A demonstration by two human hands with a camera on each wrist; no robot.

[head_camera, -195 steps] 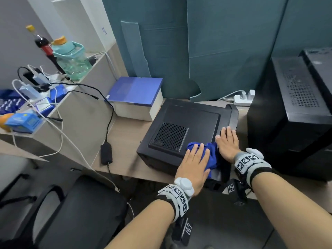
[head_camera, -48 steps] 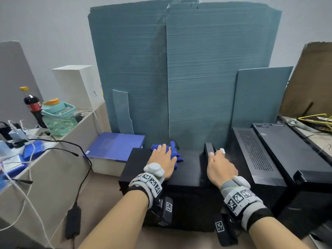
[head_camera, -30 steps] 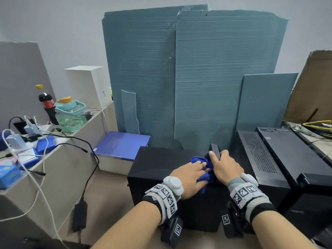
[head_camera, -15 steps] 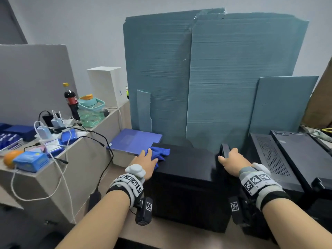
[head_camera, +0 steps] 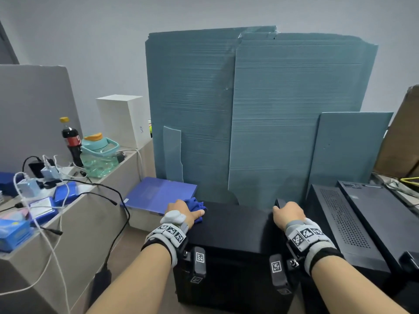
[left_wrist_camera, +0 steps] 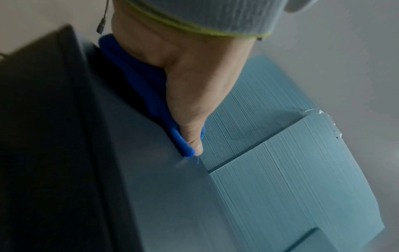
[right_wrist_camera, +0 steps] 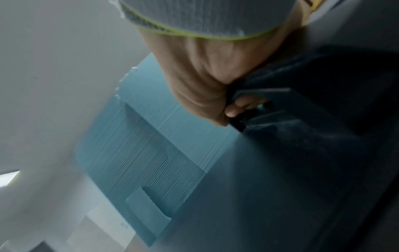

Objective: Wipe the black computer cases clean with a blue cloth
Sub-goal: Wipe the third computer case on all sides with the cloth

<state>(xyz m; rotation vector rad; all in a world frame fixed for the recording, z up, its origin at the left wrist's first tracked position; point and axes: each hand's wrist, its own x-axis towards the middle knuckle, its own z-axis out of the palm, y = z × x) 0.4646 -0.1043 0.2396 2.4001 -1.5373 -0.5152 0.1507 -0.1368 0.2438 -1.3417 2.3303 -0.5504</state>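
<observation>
A black computer case stands in front of me. My left hand presses a bunched blue cloth onto the far left corner of its top. In the left wrist view the thumb lies along the cloth, which wraps around it on the case. My right hand holds the case's far right edge. The right wrist view shows its fingers curled round a black lip of the case. Two more black cases stand to the right.
Tall blue-green foam boards lean on the wall behind the case. A blue-topped box sits just left of the cloth. On the grey ledge at left lie cables, chargers, a cola bottle and a green jug.
Over the last second my left hand swept the cloth from beside my right hand across the top to the left far corner. The right hand stayed on the right edge.
</observation>
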